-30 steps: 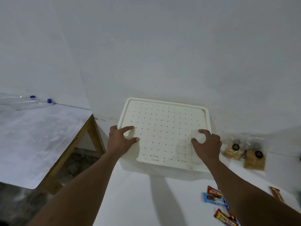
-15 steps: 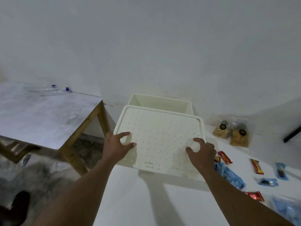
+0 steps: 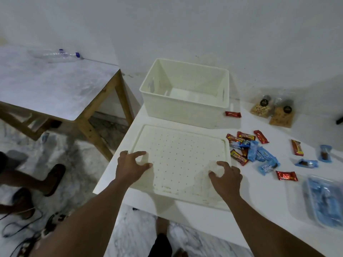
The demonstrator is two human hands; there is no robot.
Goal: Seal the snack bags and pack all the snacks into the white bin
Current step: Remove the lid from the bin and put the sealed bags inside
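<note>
The white bin (image 3: 182,110) stands open and empty at the back of the white table (image 3: 259,216). Its perforated white lid (image 3: 181,156) lies flat just in front of it, at or barely above the tabletop. My left hand (image 3: 132,165) grips the lid's near left corner and my right hand (image 3: 225,176) grips its near right corner. Two clear snack bags (image 3: 259,108) (image 3: 282,116) lie right of the bin. Red and blue snack bars (image 3: 248,147) are scattered right of the lid. A clear bag of blue snacks (image 3: 328,199) lies at the right edge.
A wooden side table (image 3: 55,86) with two plastic bottles (image 3: 61,55) stands to the left, across a gap. Another person's feet (image 3: 53,179) and cables (image 3: 22,229) are on the floor at the left. A wall runs directly behind the bin.
Both hands have carried the lid off the bin, toward me and down to the table. The bin's inside now shows, and the view has tilted down and to the right.
</note>
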